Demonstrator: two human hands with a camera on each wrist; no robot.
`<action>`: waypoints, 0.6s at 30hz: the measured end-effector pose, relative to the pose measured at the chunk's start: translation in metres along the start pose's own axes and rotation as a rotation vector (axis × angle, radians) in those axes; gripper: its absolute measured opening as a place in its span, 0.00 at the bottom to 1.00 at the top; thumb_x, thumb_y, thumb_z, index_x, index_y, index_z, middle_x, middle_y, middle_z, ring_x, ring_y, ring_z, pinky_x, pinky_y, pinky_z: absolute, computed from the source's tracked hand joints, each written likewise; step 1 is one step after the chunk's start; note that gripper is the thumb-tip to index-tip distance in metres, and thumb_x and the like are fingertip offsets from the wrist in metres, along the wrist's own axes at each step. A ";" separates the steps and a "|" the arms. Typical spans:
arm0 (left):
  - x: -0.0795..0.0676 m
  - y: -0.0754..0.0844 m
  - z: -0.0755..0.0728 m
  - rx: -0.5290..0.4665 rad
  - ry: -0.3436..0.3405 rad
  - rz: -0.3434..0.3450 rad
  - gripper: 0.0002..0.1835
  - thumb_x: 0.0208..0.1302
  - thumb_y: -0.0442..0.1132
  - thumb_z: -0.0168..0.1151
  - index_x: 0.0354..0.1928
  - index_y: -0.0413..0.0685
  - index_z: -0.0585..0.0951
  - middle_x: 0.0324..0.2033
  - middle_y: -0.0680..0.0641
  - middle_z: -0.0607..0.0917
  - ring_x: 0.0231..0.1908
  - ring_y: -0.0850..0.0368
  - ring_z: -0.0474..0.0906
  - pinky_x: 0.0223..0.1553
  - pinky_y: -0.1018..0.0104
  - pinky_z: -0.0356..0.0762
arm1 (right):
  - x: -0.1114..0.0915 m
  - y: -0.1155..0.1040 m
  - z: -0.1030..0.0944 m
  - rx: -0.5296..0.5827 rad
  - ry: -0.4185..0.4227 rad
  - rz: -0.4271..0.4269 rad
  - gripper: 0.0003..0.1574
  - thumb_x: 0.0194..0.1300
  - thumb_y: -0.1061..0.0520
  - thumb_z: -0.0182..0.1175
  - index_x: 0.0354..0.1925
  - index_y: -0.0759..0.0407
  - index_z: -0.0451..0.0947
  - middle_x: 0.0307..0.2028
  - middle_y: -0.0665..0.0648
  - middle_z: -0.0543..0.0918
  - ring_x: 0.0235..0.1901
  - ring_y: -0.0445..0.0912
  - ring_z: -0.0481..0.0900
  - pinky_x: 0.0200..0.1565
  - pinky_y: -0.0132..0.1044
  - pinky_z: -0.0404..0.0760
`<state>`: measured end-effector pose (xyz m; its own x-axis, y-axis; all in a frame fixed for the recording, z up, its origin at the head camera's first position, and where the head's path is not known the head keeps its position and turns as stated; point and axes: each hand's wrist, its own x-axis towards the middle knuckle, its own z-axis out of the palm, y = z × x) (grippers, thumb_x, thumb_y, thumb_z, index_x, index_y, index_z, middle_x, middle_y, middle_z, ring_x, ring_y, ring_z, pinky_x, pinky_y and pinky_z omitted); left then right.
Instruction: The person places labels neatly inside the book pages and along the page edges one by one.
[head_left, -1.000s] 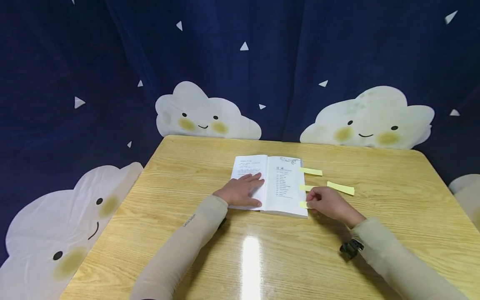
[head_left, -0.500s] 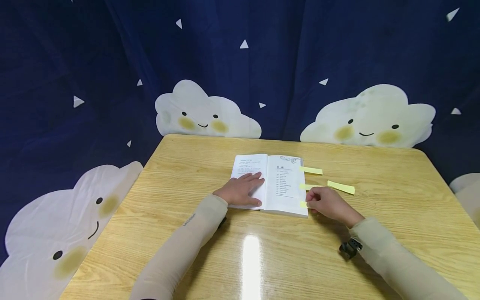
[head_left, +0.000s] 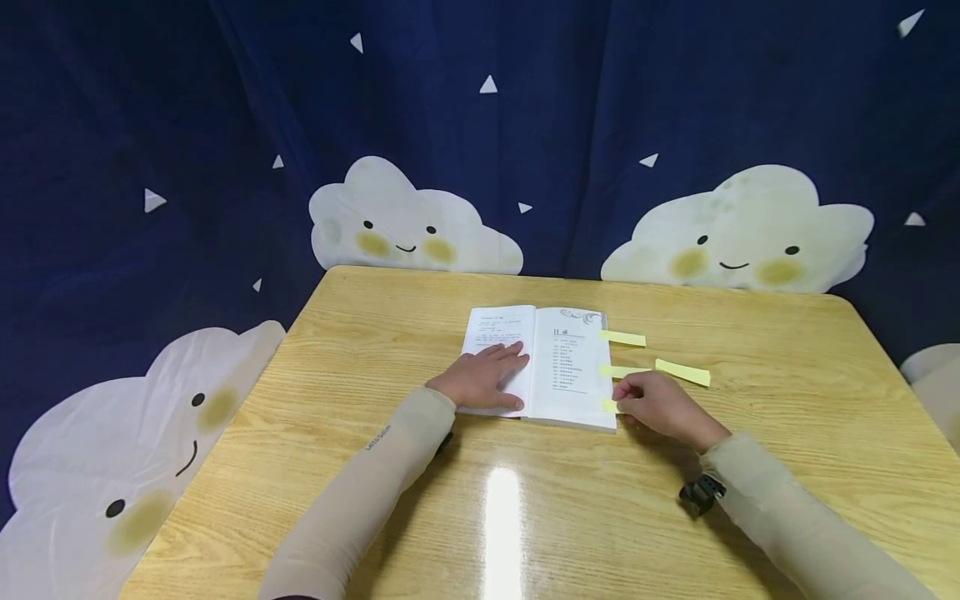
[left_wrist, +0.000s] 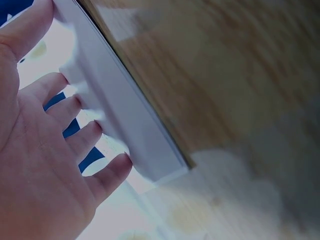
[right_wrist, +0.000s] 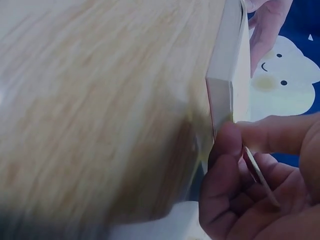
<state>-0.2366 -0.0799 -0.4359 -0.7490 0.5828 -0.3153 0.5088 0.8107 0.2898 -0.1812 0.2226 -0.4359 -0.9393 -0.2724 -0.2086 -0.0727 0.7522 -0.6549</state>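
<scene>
An open book (head_left: 573, 408) lies on the wooden table with printed pages up. My left hand (head_left: 483, 382) rests on its left page, fingers spread; the left wrist view shows the palm (left_wrist: 45, 145) beside the page edges. Yellow sticky strips stand out from the right page: an upper strip (head_left: 624, 338), a middle strip (head_left: 626, 372) and a lower strip (head_left: 609, 406). At the lower strip my right hand (head_left: 663, 408) pinches the outer end between thumb and fingers. In the right wrist view, a thin strip edge (right_wrist: 262, 177) shows among the curled fingers.
A loose-looking yellow strip (head_left: 682, 372) lies on the table (head_left: 787, 383) right of the book, just beyond my right hand. A dark blue curtain (head_left: 555, 125) with cloud prints hangs behind the table's far edge. Light glares on the tabletop in front.
The head view has shifted very slightly, so the scene sits a few pixels higher. Both hands keep their places at the book, and the strips show no clear movement.
</scene>
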 end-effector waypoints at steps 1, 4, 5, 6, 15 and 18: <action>0.000 0.000 0.000 -0.001 -0.001 -0.001 0.44 0.65 0.64 0.59 0.79 0.64 0.53 0.80 0.60 0.46 0.80 0.54 0.43 0.75 0.41 0.53 | 0.000 0.000 0.000 -0.002 0.000 0.002 0.05 0.65 0.63 0.57 0.36 0.63 0.80 0.24 0.54 0.81 0.24 0.42 0.74 0.27 0.32 0.71; 0.000 0.000 0.000 0.000 -0.004 -0.004 0.45 0.65 0.65 0.59 0.79 0.64 0.53 0.80 0.60 0.46 0.80 0.54 0.43 0.75 0.41 0.53 | 0.000 0.001 0.000 -0.004 0.006 0.001 0.06 0.65 0.63 0.57 0.37 0.64 0.81 0.24 0.54 0.81 0.24 0.42 0.74 0.28 0.32 0.71; 0.000 0.000 0.000 0.000 -0.004 -0.005 0.45 0.65 0.65 0.59 0.79 0.65 0.53 0.80 0.60 0.46 0.80 0.54 0.43 0.75 0.41 0.53 | -0.001 0.001 0.000 -0.001 0.007 0.001 0.06 0.65 0.63 0.57 0.37 0.64 0.81 0.24 0.54 0.81 0.24 0.42 0.74 0.28 0.32 0.71; 0.001 -0.001 0.000 0.001 -0.004 -0.005 0.45 0.65 0.65 0.59 0.79 0.65 0.53 0.80 0.60 0.46 0.80 0.54 0.43 0.75 0.41 0.53 | -0.001 0.001 0.000 0.000 0.010 -0.002 0.06 0.64 0.63 0.57 0.37 0.64 0.81 0.24 0.54 0.82 0.24 0.42 0.74 0.28 0.31 0.71; 0.003 -0.002 0.002 0.006 -0.005 -0.003 0.45 0.64 0.65 0.59 0.79 0.65 0.53 0.80 0.60 0.46 0.80 0.54 0.43 0.75 0.41 0.53 | -0.001 0.001 0.002 0.014 0.021 0.001 0.04 0.64 0.63 0.59 0.36 0.64 0.79 0.23 0.54 0.80 0.23 0.42 0.73 0.27 0.31 0.70; 0.003 -0.002 0.002 0.010 -0.004 -0.004 0.45 0.64 0.65 0.59 0.79 0.65 0.53 0.80 0.60 0.46 0.80 0.54 0.43 0.74 0.41 0.53 | -0.001 0.002 0.002 0.011 0.024 0.005 0.05 0.64 0.60 0.61 0.35 0.62 0.79 0.23 0.53 0.80 0.23 0.42 0.73 0.27 0.32 0.70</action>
<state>-0.2390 -0.0792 -0.4393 -0.7492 0.5800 -0.3197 0.5104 0.8133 0.2795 -0.1801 0.2228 -0.4385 -0.9475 -0.2536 -0.1947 -0.0640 0.7470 -0.6617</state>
